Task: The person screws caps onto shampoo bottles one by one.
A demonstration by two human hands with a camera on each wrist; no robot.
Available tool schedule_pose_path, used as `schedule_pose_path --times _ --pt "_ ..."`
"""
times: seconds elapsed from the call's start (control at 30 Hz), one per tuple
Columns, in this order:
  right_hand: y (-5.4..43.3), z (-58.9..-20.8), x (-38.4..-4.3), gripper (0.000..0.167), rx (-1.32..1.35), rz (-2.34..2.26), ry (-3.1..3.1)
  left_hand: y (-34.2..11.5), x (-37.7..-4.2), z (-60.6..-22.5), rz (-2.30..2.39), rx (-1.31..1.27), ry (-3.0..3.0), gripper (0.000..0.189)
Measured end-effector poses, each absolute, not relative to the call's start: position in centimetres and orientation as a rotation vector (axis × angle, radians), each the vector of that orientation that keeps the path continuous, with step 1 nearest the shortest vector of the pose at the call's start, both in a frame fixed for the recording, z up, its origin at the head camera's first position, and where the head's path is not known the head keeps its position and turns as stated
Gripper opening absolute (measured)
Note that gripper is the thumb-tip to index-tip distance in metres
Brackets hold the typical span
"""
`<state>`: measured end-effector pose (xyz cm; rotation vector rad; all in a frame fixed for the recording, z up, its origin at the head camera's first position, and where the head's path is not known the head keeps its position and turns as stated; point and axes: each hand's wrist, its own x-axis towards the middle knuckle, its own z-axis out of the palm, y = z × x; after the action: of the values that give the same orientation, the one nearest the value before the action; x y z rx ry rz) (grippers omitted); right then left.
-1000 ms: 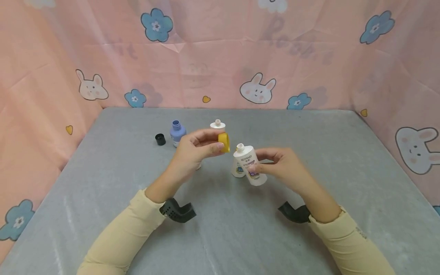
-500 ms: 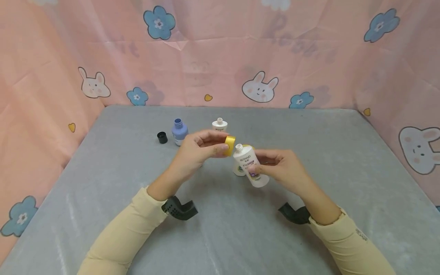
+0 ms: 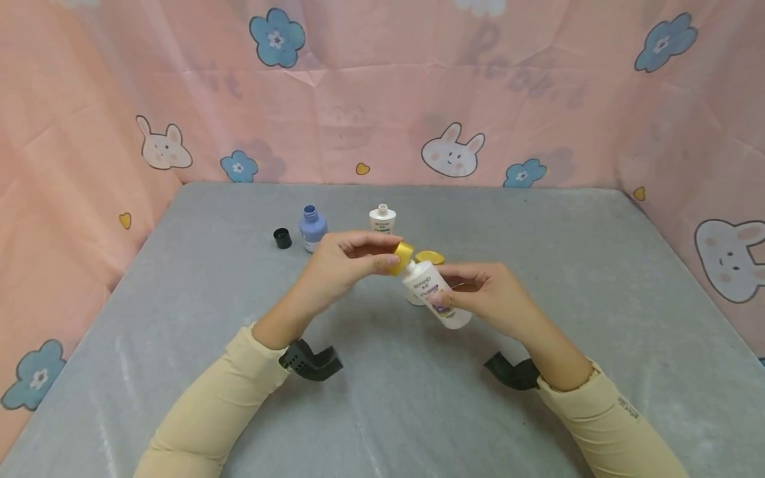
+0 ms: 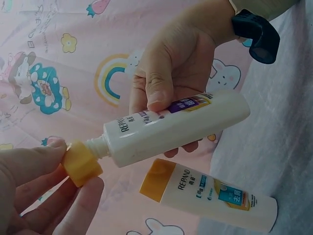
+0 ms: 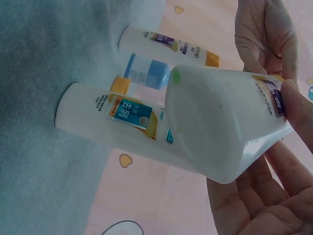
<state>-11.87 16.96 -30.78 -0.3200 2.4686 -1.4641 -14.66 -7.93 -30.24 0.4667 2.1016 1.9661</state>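
My left hand pinches a yellow cap between thumb and fingers. The cap's open side meets the threaded neck of a white shampoo bottle, and some thread still shows. That bottle is tilted, its neck toward the left hand, held off the table. My right hand grips it around the middle, thumb over the purple label. Just behind it stands a white bottle with a teal label and its yellow cap on. In the head view the held bottle hides most of it.
Further back stand an uncapped blue bottle and an uncapped white bottle. A black cap lies left of them. In the right wrist view, a capped purple-label bottle and a loose yellow cap also show.
The yellow cap has moved right and turned, from apart to against the bottle's neck. The held bottle has tilted further left toward it.
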Motion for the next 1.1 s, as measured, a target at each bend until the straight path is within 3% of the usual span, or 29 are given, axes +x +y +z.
schedule_pose_path --times 1.1 --pt "16.80 -31.07 -11.86 0.044 -0.364 -1.405 2.426 -7.88 -14.51 -30.25 1.691 0.591 2.273 0.029"
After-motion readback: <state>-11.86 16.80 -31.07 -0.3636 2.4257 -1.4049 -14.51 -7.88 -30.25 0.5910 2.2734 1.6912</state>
